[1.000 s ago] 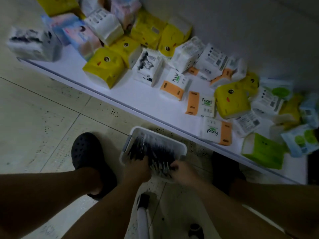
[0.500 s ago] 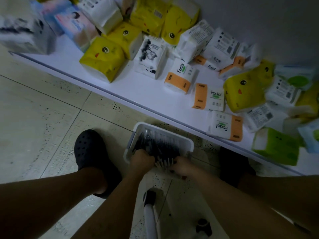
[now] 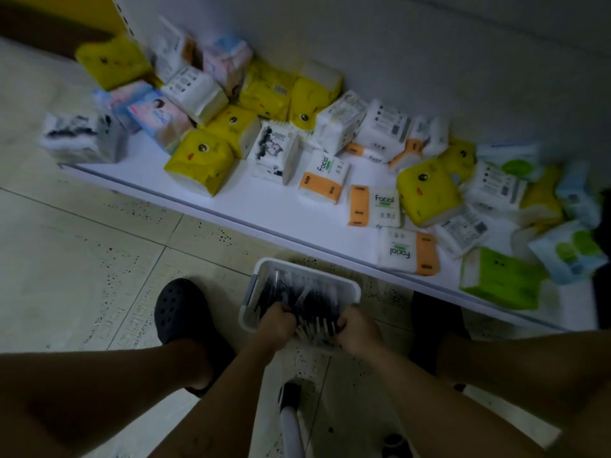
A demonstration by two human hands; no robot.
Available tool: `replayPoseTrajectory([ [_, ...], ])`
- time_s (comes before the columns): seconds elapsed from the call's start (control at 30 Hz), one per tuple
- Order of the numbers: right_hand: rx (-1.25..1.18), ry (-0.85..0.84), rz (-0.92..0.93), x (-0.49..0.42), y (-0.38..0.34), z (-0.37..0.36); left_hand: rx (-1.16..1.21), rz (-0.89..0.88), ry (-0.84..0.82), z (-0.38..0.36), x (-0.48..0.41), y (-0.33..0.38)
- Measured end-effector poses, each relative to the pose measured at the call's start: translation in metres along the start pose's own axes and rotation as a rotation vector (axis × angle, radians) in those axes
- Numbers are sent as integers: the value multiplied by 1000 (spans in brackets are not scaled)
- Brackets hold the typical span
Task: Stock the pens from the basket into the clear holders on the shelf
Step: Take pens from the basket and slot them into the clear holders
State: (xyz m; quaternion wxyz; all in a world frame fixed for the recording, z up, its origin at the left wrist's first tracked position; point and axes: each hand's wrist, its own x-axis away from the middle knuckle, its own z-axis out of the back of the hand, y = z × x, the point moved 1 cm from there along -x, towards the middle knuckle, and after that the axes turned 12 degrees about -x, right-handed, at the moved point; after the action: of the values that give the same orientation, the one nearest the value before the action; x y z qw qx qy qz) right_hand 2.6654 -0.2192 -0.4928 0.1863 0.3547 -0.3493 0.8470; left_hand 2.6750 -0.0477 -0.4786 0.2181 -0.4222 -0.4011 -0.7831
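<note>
On the floor [image 3: 82,259], just in front of the low shelf [image 3: 264,206]: one white basket [image 3: 317,273], standing flat beside a dark shoe [image 3: 180,309].

Contents: dark pens [image 3: 299,297], many, lying loose and lengthwise; count not legible in this light.

Left hand [image 3: 277,320]: inside the basket at its near end, fingers curled down into the pens.

Right hand [image 3: 356,325]: opposite it, likewise curled. Between the two, a bunch [image 3: 316,325] of pens with pale ends showing, held from both sides.

Change over the last second: the hands have drawn closer together, from raking over the pile to closing round one bunch. Basket in the same spot against the shoe. The view has tipped to show more of the shelf.

Shelf stock in view: tissue packs [image 3: 198,160], yellow, white, orange and green, in disorder. No clear holders in view; their place cannot be told.

Status, as a judgement: gathering nearly done, bunch not yet lifted out, no pen stocked. Next step likely a lift and carry to the holders; a loose two-handed hold could shed pens.
</note>
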Motion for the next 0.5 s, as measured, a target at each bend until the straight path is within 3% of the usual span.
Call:
replayPoseTrajectory([
  [0.2,-210,64,141,43,-10,30,-197,-305,120,12,49,35],
  [0.4,-435,161,311,88,-38,86,-20,-399,231,28,107,89],
  [0.5,-577,237,336,110,-45,111,-32,-548,328,34,137,123],
])
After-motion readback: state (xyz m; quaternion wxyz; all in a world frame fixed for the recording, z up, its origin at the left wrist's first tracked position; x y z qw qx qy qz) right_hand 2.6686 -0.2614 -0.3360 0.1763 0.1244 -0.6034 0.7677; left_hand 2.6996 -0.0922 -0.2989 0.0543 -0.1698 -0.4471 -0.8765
